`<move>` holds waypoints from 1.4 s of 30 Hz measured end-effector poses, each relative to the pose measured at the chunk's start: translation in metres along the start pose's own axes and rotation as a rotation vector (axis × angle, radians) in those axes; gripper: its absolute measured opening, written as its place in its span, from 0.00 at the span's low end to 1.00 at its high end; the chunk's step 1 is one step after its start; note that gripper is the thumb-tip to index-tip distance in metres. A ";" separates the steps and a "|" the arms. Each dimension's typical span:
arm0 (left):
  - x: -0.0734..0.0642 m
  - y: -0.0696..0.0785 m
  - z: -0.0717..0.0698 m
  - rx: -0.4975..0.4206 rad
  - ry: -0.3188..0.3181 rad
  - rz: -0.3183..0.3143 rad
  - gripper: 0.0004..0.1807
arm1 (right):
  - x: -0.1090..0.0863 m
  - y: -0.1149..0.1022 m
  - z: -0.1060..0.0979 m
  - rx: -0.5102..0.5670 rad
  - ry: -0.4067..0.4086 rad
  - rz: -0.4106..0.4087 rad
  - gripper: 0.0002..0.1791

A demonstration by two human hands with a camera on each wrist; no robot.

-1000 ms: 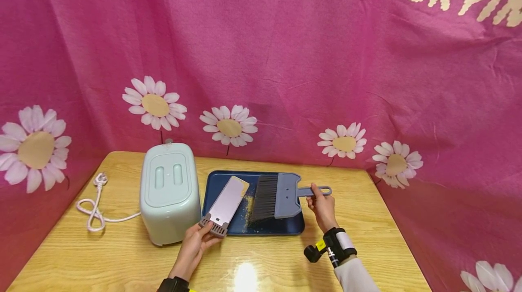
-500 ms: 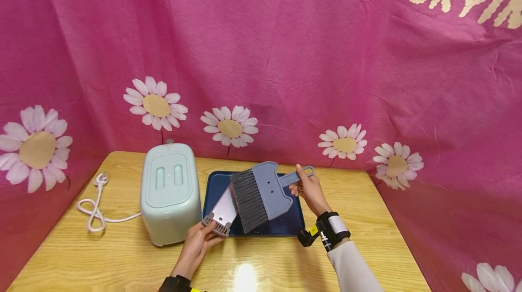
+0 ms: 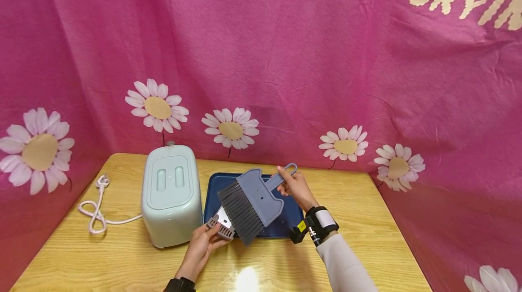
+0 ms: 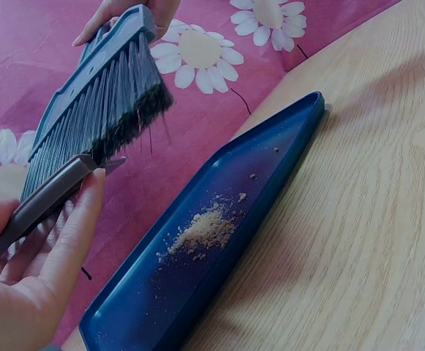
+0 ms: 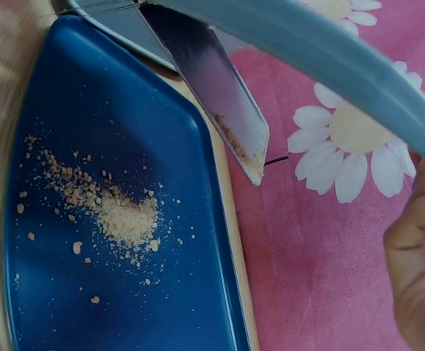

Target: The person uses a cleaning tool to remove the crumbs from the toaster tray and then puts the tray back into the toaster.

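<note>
My left hand [image 3: 201, 244] pinches the grey slotted end of a toaster crumb tray [image 3: 223, 220], a flat metal plate held over the blue baking tray [image 3: 212, 189]. A few crumbs cling to the plate's far end in the right wrist view. With my right hand [image 3: 297, 189] I grip the handle of a blue-grey hand brush [image 3: 261, 198]. Its black bristles [image 4: 117, 121] lie across the plate near the slotted end and hide much of it in the head view. On the baking tray lies a heap of tan crumbs [image 5: 124, 216], with bits scattered around it.
A mint-green toaster [image 3: 171, 183] with a lid on top stands left of the baking tray. Its white cord and plug [image 3: 97, 213] lie on the wooden table [image 3: 134, 265]. Behind the table hangs a pink cloth [image 3: 285, 65] printed with daisies.
The brush has swung left and toward me, from over the baking tray's right part onto the metal plate, covering most of it. My left hand has shifted slightly right with the plate.
</note>
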State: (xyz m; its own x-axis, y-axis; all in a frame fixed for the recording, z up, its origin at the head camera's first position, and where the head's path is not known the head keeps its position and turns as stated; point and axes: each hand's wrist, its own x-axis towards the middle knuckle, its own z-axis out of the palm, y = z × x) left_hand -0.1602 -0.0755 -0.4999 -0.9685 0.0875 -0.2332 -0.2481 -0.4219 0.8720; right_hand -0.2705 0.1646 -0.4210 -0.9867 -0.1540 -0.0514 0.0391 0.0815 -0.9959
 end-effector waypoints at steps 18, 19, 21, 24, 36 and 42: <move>-0.002 -0.002 -0.001 -0.004 0.027 0.004 0.25 | -0.003 0.024 -0.012 0.136 0.218 -0.020 0.25; -0.002 -0.002 -0.001 -0.003 0.028 0.004 0.25 | -0.004 0.025 -0.013 0.153 0.231 -0.019 0.25; -0.002 -0.001 -0.001 0.001 0.034 0.001 0.24 | -0.006 0.027 -0.013 0.176 0.258 -0.006 0.25; -0.003 -0.001 -0.002 0.001 0.039 -0.005 0.24 | -0.015 0.017 -0.009 0.163 0.328 0.060 0.25; -0.003 0.000 -0.004 0.022 0.039 0.001 0.26 | 0.005 0.064 -0.041 0.165 0.347 0.025 0.23; -0.004 -0.002 -0.003 0.025 0.048 0.010 0.26 | 0.023 0.100 -0.065 0.170 0.338 0.066 0.21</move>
State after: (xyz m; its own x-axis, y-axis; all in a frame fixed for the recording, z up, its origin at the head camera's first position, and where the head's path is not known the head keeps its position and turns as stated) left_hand -0.1561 -0.0781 -0.5022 -0.9689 0.0401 -0.2443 -0.2397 -0.3994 0.8849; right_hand -0.2993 0.2328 -0.5172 -0.9763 0.1822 -0.1170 0.1022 -0.0882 -0.9908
